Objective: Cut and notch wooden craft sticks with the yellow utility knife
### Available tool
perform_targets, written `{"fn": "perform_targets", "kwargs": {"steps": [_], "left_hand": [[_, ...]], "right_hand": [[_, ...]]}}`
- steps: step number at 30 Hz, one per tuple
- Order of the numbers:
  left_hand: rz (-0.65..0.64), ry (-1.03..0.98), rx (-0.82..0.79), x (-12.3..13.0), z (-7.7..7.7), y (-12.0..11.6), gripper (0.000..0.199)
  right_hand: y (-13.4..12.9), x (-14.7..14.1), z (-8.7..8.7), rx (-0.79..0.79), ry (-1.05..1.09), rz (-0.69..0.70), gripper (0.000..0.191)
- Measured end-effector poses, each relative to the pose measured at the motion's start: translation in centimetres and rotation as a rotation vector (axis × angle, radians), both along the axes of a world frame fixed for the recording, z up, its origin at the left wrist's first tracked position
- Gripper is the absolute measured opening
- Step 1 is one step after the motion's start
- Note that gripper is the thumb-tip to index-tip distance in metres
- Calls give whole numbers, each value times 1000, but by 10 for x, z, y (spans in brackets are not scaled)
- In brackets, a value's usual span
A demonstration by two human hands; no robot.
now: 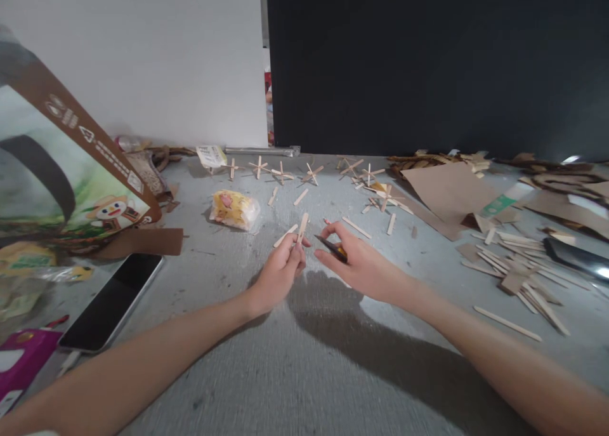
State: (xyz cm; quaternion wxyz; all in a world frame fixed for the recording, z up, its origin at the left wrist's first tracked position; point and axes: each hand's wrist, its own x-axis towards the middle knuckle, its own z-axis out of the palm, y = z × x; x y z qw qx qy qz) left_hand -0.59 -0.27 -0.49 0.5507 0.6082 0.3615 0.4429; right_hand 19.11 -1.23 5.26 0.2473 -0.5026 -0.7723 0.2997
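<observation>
My left hand (pixel 280 268) is closed around the lower end of a wooden craft stick (pixel 302 228), which points up from the thumb and fingers. Facing it from the right, my right hand (pixel 353 256) grips a dark pointed tool with a yellow part (pixel 332 247); its exact kind is unclear. The tool's tip is close to the stick, apparently apart from it. Another craft stick (pixel 285 235) lies just behind my left hand. Beyond my right hand lie a loose stick (pixel 356 227) and a short stick piece (pixel 391 224).
Several crossed-stick pieces (pixel 259 167) stand along the back. A yellow wrapped packet (pixel 234 209) sits left of centre. At left are a phone (pixel 113 301) and a large printed bag (pixel 95 163). Loose sticks (pixel 528 264), cardboard (pixel 442 188) and a black object (pixel 578 258) occupy the right.
</observation>
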Motion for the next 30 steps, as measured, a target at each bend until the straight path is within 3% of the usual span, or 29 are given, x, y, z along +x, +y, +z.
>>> {"fn": "perform_targets", "kwargs": {"steps": [4,8,17,25,30], "left_hand": [[-8,-12,-15,1,1,-1,39],[-12,1,-12,1,-1,-2,39],[62,376,177,-5,-3,-6,34],[59,461,209,-6,-5,-6,27],[61,479,235,-7,-4,-8,22]], "right_hand": [[-8,0,6,-58,0,59,23],[-9,-2,2,-148,19,68,20],[-10,-4,-9,-150,68,78,31],[-8,-1,-28,-211,116,67,25],[-13,-10,-15,-379,167,-5,24]]}}
